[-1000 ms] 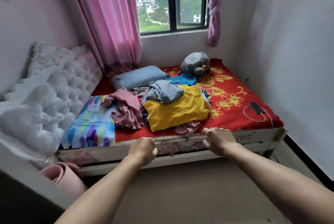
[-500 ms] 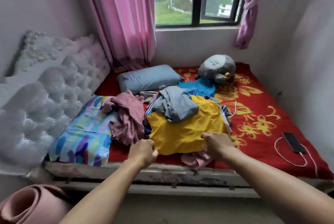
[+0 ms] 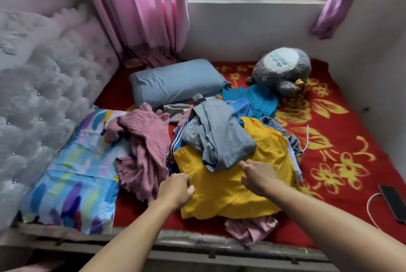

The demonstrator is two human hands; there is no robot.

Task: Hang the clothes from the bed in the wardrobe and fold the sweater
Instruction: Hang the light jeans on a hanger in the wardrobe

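A pile of clothes lies on the red flowered bed (image 3: 342, 135). On top is a grey garment (image 3: 219, 140), lying over a yellow shirt (image 3: 219, 201). A pink knitted sweater (image 3: 149, 146) is crumpled to the left, and a blue garment (image 3: 259, 100) lies behind the pile. A small pink cloth (image 3: 250, 227) sits at the bed's front edge. My left hand (image 3: 175, 190) hovers with loosely curled fingers at the yellow shirt's left edge and holds nothing I can see. My right hand (image 3: 259, 175) reaches over the yellow shirt, its index finger at the grey garment's lower hem.
A grey-blue pillow (image 3: 175, 82) and a grey plush toy (image 3: 283, 71) lie at the back. A multicoloured pillow (image 3: 72, 175) rests against the tufted headboard (image 3: 44, 96) on the left. A phone (image 3: 393, 201) with a white cable lies at the right. Pink curtain (image 3: 142, 8) hangs beside the window.
I have come closer to the bed. Both hands moved forward from the bed's front rail onto the clothes pile, and the right index finger now reaches the grey garment.
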